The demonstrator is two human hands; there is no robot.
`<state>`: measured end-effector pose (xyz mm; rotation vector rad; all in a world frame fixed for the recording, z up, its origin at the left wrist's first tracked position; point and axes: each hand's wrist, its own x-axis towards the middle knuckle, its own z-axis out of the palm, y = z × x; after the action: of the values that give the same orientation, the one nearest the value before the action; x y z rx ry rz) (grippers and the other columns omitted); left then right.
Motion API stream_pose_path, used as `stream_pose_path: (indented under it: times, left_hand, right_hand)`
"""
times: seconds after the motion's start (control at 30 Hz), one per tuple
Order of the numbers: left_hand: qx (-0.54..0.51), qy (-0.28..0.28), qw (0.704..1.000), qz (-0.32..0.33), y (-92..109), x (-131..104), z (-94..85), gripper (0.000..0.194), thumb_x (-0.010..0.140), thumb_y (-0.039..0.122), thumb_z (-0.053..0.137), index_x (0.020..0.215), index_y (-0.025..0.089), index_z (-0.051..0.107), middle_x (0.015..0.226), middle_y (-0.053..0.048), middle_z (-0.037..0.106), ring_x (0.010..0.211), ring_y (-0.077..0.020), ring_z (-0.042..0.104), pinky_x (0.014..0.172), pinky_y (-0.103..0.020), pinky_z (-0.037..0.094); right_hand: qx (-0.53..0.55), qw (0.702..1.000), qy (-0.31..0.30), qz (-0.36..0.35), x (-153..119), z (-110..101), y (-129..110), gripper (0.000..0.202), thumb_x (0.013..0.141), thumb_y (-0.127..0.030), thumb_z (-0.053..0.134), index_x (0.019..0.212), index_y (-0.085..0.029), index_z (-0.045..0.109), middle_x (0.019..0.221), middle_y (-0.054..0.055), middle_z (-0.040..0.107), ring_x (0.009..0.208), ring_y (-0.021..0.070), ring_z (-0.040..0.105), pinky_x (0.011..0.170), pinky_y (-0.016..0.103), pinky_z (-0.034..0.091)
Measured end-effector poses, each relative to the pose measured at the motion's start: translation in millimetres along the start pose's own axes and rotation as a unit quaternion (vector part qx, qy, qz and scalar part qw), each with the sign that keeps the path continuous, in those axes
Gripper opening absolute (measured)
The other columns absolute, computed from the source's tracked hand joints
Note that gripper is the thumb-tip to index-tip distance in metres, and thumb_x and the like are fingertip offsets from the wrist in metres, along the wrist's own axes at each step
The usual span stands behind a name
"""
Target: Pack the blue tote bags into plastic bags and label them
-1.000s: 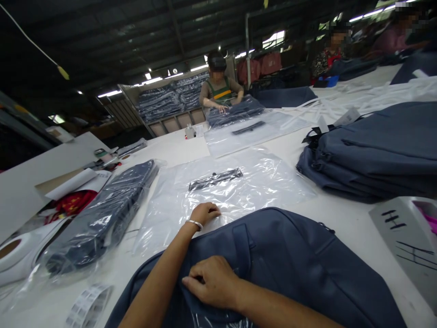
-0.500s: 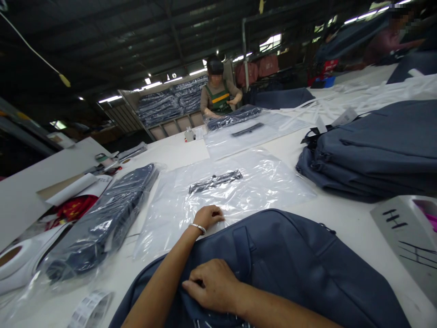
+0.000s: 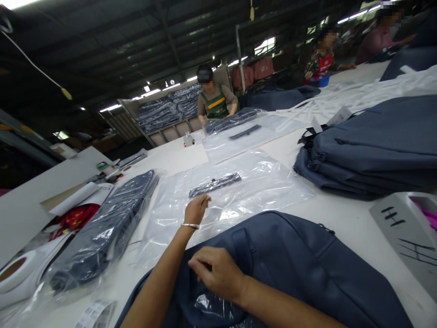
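Note:
A dark blue bag (image 3: 300,255) lies across the near edge of the table, with shiny clear plastic showing at its lower middle. My left hand (image 3: 197,210), with a silver bangle at the wrist, is over the near part of a flat clear plastic bag (image 3: 259,182); its fingers are bent together and what they hold, if anything, is too small to name. Curled above the blue bag, my right hand (image 3: 218,272) has its fingers folded in, and their grip is hidden. A dark printed strip (image 3: 215,184) shows on the plastic bag just beyond my left hand.
At left lies a plastic-wrapped dark bag (image 3: 109,223) beside a white roll (image 3: 23,278). Stacked blue bags (image 3: 375,146) and a grey marked holder (image 3: 403,228) stand right. Across the table, a person (image 3: 216,98) handles a wrapped bag.
My left hand has moved forward and slightly left, off the blue bag's edge. My right hand has lifted a little, and more plastic shows below it. The person across leans lower.

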<state>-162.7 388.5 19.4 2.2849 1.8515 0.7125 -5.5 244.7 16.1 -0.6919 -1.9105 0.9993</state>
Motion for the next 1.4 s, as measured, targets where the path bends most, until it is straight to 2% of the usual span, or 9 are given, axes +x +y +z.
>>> stream_pose_path:
  times: [0.17,0.3,0.47,0.6,0.73,0.87,1.03,1.23,1.4]
  left_hand:
    - [0.016,0.007,0.999,0.028,6,-9,-3.2,0.034,0.095,0.049,0.041,0.096,0.023,0.064,0.086,-0.001,0.068,0.072,-0.0136,0.060,0.071,-0.024,0.044]
    - [0.060,-0.028,0.995,0.070,14,-11,-10.8,0.037,0.086,0.051,0.060,0.113,0.027,0.060,0.091,0.000,0.067,0.076,-0.0145,0.060,0.070,-0.024,0.044]
    - [0.138,-0.069,0.982,0.113,32,-20,-16.7,0.032,0.091,0.026,0.052,0.122,0.032,0.055,0.107,-0.002,0.065,0.085,-0.0168,0.062,0.065,-0.025,0.040]
    - [0.179,-0.059,0.975,0.121,47,-33,-16.8,0.027,0.095,0.023,0.040,0.114,0.026,0.058,0.106,-0.005,0.064,0.088,-0.0188,0.061,0.071,-0.029,0.043]
    - [0.188,-0.029,0.972,0.135,58,-44,-18.5,0.027,0.097,0.029,0.035,0.111,0.024,0.057,0.103,-0.005,0.065,0.093,-0.0182,0.061,0.078,-0.029,0.046]
    - [0.200,0.001,0.970,0.134,63,-45,-19.6,0.028,0.097,0.027,0.034,0.116,0.025,0.055,0.106,-0.006,0.065,0.098,-0.0199,0.061,0.086,-0.031,0.047]
    - [0.258,0.009,0.965,0.039,38,-45,-21.9,0.037,0.085,0.016,0.046,0.120,0.021,0.055,0.116,-0.010,0.062,0.112,-0.0262,0.055,0.099,-0.038,0.044]
    - [0.257,0.008,0.964,-0.068,-22,-75,-46.3,0.031,0.074,0.013,0.051,0.098,0.025,0.066,0.100,-0.006,0.067,0.091,-0.0251,0.064,0.072,-0.034,0.051]
    - [0.220,0.078,0.963,-0.133,-55,-98,-72.5,0.031,0.085,0.019,0.041,0.101,0.023,0.067,0.110,-0.008,0.067,0.099,-0.0259,0.064,0.081,-0.038,0.052]
  right_hand:
    - [-0.088,0.981,0.172,-0.033,27,-60,12,0.027,0.096,-0.023,0.046,0.116,-0.022,0.063,0.117,0.008,0.066,0.111,0.0188,0.060,0.100,0.033,0.046]
    - [-0.261,0.945,0.198,0.009,32,-95,36,0.054,0.090,-0.017,0.053,0.143,-0.026,0.044,0.151,0.009,0.039,0.139,0.0250,0.035,0.115,0.044,0.032]
    - [-0.386,0.896,0.177,0.125,33,-104,67,0.091,0.075,-0.020,0.076,0.152,-0.025,0.027,0.161,0.013,0.014,0.147,0.0361,0.009,0.115,0.058,0.018]
    - [-0.407,0.885,0.183,0.132,44,-99,82,0.108,0.070,-0.028,0.082,0.154,-0.028,0.016,0.163,0.013,0.002,0.148,0.0368,0.000,0.115,0.061,0.009]
    - [-0.392,0.885,0.216,0.127,54,-100,85,0.097,0.074,-0.023,0.076,0.154,-0.025,0.021,0.162,0.014,0.004,0.147,0.0362,0.003,0.115,0.060,0.006]
    - [-0.359,0.888,0.259,0.122,54,-112,80,0.057,0.082,-0.010,0.056,0.136,-0.026,0.052,0.155,0.008,0.034,0.144,0.0289,0.020,0.116,0.054,0.006]
    - [-0.306,0.906,0.276,0.093,52,-128,82,0.045,0.084,-0.006,0.048,0.115,-0.032,0.067,0.128,-0.001,0.063,0.125,0.0208,0.046,0.117,0.051,0.003]
    - [-0.282,0.905,0.303,0.096,50,-150,86,0.045,0.080,-0.002,0.044,0.106,-0.026,0.071,0.113,0.000,0.071,0.106,0.0184,0.059,0.108,0.039,0.029]
    - [-0.316,0.893,0.314,0.062,48,-159,88,0.042,0.081,-0.004,0.045,0.111,-0.020,0.070,0.118,0.004,0.070,0.108,0.0216,0.060,0.100,0.036,0.037]
